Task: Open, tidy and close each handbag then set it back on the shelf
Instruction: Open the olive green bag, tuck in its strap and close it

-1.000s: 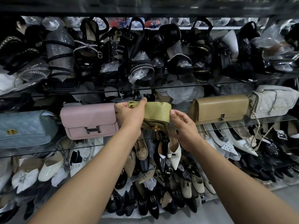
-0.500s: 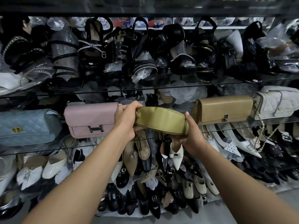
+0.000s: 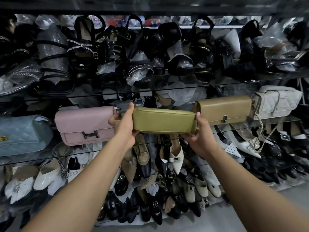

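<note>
glass shelves crowded with shoes and bags; an olive-green handbag (image 3: 163,120) held by both ends at the front of the middle shelf (image 3: 33,160).

the handbag lies lengthwise and level in the gap between a pink handbag (image 3: 83,124) and a tan handbag (image 3: 224,109), filling nearly all of it. the left hand (image 3: 124,124) clamps its left end, thumb on top and fingers wrapped behind, knuckles right against the pink handbag's right edge. the right hand (image 3: 202,136) cups the right end from below, thumb raised up the end, just beside the tan handbag's left corner. i cannot tell whether the bag rests on the glass. black sandals (image 3: 138,67) overhang from the shelf above; pointed pumps (image 3: 175,154) stand close beneath. further out sit a blue quilted bag (image 3: 21,133) and a grey quilted bag (image 3: 277,101).
</note>
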